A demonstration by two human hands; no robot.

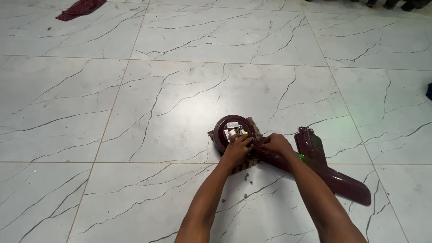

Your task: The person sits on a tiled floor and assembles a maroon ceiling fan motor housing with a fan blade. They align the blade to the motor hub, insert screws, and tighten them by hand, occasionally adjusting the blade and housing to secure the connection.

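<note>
Maroon round metal fan motor housing (234,132) lies on the pale veined floor tiles (180,90), on a small brown cloth (252,123), just beyond your hands. Your left hand (238,148) grips its near rim; your right hand (278,144) clenches where one maroon fan blade (342,182) joins. A second blade (310,146) lies right. One red rag (81,9) sits far left. Open floor lies all round.
</note>
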